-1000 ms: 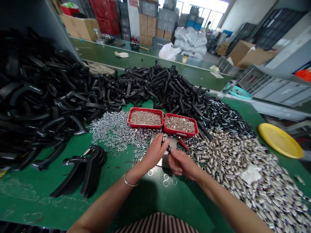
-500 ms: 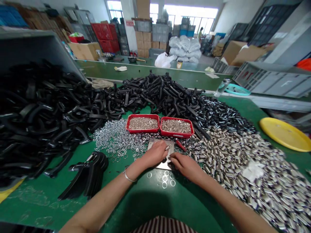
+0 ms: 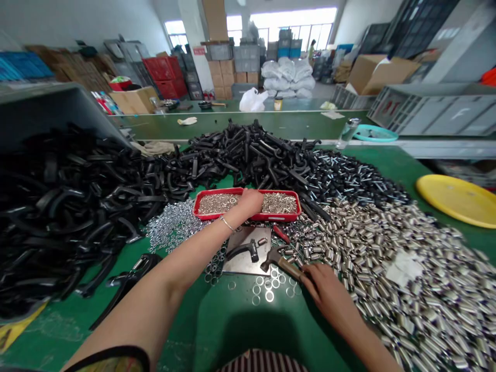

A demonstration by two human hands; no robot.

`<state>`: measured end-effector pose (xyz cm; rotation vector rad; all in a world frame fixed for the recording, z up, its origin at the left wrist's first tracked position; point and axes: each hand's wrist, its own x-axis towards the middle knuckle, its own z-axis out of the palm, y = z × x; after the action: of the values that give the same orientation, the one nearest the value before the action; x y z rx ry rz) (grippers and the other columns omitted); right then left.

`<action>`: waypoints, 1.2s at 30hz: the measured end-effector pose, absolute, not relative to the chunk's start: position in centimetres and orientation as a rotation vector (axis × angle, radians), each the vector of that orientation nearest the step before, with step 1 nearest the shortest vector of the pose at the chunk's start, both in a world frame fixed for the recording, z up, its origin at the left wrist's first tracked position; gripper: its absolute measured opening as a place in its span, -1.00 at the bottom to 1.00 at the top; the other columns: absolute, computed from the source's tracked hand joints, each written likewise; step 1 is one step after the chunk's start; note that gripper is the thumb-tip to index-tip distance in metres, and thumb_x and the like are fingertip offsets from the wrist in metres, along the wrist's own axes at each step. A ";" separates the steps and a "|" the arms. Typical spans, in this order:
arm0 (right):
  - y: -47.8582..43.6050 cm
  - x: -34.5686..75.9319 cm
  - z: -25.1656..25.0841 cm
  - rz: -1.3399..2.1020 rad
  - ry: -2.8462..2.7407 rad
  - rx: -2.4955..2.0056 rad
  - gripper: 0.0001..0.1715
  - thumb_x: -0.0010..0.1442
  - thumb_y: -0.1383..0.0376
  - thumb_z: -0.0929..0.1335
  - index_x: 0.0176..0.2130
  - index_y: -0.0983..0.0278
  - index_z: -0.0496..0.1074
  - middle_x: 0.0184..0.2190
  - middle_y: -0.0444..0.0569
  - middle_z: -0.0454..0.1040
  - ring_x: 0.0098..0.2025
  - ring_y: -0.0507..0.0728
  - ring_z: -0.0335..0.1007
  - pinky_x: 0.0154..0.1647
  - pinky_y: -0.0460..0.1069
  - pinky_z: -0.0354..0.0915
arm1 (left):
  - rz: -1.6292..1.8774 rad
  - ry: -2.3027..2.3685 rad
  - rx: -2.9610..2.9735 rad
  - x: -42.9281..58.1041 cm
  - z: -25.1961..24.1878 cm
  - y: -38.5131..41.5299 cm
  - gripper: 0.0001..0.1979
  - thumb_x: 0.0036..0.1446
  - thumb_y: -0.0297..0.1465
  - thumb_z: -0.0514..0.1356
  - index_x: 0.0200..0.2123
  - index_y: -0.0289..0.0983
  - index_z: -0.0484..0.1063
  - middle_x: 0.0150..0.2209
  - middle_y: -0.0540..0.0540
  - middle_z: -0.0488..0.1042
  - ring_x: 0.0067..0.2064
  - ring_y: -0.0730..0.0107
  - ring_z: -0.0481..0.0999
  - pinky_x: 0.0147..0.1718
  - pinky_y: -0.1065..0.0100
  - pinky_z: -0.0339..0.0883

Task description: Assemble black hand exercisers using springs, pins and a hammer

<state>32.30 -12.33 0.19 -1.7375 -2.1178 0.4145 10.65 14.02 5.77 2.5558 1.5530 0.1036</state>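
Observation:
My right hand [image 3: 321,283] is closed around the wooden handle of a claw hammer [image 3: 287,266], whose head hangs by the right edge of a flat metal plate [image 3: 238,264]. On that plate lie a curved black lever-like part [image 3: 245,249] and a small coil spring [image 3: 262,241] just above it. My left hand [image 3: 251,200] reaches over the spot where two red trays meet, the left tray [image 3: 198,215] and the right tray [image 3: 297,209]. Both trays hold many tiny metal pins or rivets. The left fingers are hidden behind the hand.
Metal rings [image 3: 269,296] lie before the plate, and a red-handled tool [image 3: 281,234] beside it. Black parts [image 3: 251,152] are heaped behind and left, metal springs [image 3: 360,243] to the right. A yellow lid [image 3: 457,200] sits far right.
My left hand has left the plate and moved up to the trays. My right hand has moved right and down and now holds the hammer. The black part on the plate is uncovered.

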 end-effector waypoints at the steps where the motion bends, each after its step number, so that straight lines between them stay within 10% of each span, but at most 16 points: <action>1: -12.4 32.3 0.0 0.426 -2.138 -1.736 -0.68 0.41 0.15 0.21 -0.08 0.26 0.46 -0.17 0.12 0.49 -0.11 0.26 0.40 -0.04 0.19 0.34 | 0.103 1.559 2.550 10.8 5.5 14.0 -0.90 0.03 -0.58 0.23 -0.48 -0.38 0.54 -0.32 -0.35 0.56 -0.09 -0.03 0.49 0.01 0.05 0.16; 12: -10.5 30.9 0.2 0.611 -2.207 -1.757 -0.62 0.38 0.08 0.24 -0.13 0.27 0.49 -0.23 0.10 0.53 -0.15 0.27 0.44 -0.10 0.14 0.33 | 0.680 1.548 2.270 8.0 5.4 11.9 -0.77 0.28 -0.46 0.07 -0.07 -0.30 0.45 -0.15 -0.16 0.56 -0.13 0.28 0.53 -0.09 0.28 0.33; 36: -7.3 30.7 2.9 1.115 -1.700 -1.657 -0.73 0.33 0.04 0.25 -0.19 0.18 0.25 -0.39 -0.09 0.53 -0.55 0.07 0.34 -0.49 -0.02 0.17 | 0.564 1.468 2.414 4.2 0.5 1.0 -0.80 0.31 -0.29 0.12 -0.35 -0.26 0.40 -0.31 -0.12 0.46 -0.20 0.19 0.43 -0.13 0.18 0.28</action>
<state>30.67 -7.33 2.89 -1.6572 -1.7004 1.1150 4.23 0.99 0.53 2.4140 1.4677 0.5644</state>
